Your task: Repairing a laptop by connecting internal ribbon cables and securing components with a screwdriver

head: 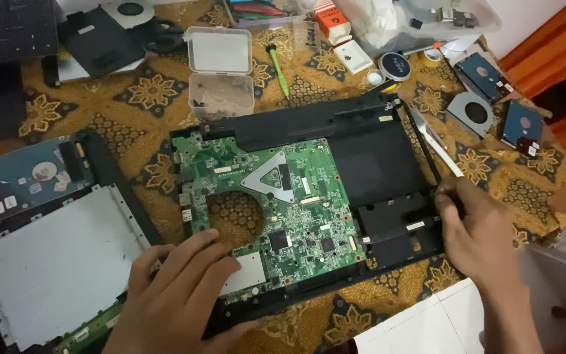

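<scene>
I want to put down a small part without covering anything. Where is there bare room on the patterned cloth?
One free patch lies on the brown patterned cloth between the clear plastic screw box and the hard drive. Another lies below the black laptop base, beside the right hand. The top right corner, around the grey cooling fan, is crowded.
</scene>
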